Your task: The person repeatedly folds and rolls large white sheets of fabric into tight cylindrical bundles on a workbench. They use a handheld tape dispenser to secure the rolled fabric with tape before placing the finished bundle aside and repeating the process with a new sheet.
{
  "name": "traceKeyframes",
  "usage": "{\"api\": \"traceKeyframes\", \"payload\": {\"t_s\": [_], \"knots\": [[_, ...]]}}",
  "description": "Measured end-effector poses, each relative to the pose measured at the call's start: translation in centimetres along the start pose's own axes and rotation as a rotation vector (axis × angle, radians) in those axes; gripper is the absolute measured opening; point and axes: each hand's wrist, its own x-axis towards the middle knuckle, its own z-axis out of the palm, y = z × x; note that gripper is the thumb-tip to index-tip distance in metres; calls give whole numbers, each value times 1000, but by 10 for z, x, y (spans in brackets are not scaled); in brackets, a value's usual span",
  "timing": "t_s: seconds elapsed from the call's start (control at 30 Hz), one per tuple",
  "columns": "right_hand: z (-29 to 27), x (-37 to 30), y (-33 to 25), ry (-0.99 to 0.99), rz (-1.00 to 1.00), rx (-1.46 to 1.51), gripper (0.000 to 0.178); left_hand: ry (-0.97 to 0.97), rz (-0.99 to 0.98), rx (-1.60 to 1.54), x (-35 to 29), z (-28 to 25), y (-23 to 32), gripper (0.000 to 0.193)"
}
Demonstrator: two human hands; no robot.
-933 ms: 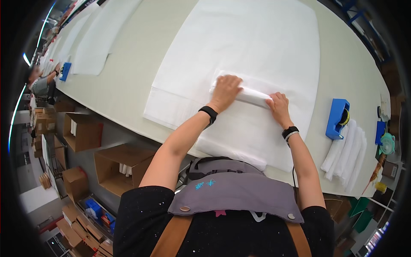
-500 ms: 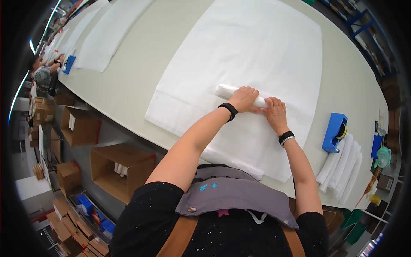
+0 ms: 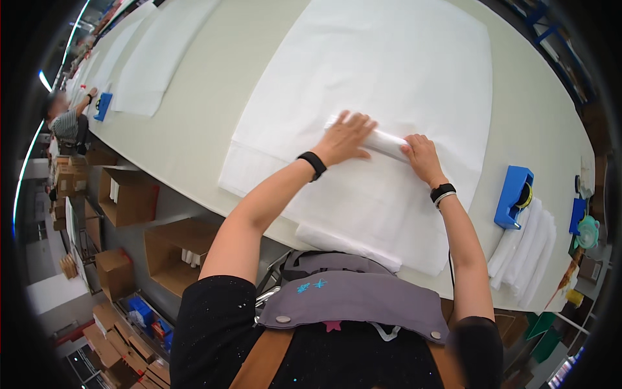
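A slim white roll (image 3: 387, 142) of thin sheet lies slantwise on a pile of large white sheets (image 3: 395, 65). My left hand (image 3: 345, 139) is over the roll's left part, fingers spread and slightly blurred; whether the palm presses on it I cannot tell. At the opposite end, my right hand (image 3: 424, 159) is closed round the roll, thumb on the near side. Another white rolled piece (image 3: 350, 245) rests along the table's front edge, close to my body.
To the right stand a blue tape dispenser (image 3: 514, 197) and several finished white rolls (image 3: 526, 249). More sheets (image 3: 159, 61) lie at the far left of the pale table (image 3: 194, 139), where a person (image 3: 67, 123) works. Open cardboard boxes (image 3: 175, 253) sit below the left edge.
My left hand has shifted left along the roll and its fingers have spread. My right hand has moved slightly right, so the hands are farther apart and more of the roll shows.
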Motion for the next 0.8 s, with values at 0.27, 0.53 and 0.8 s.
{"api": "traceKeyframes", "payload": {"t_s": [0.27,0.53,0.8], "knots": [[-7,2,-21,288,-332,-257,41,-361,-125,-157,50,21,19,47],[-14,34,4,63,-174,-183,37,-295,40,-145,68,26,-1,27],[-64,-5,17,-448,124,124,23,-1015,-275,-453,68,-31,-22,23]]}}
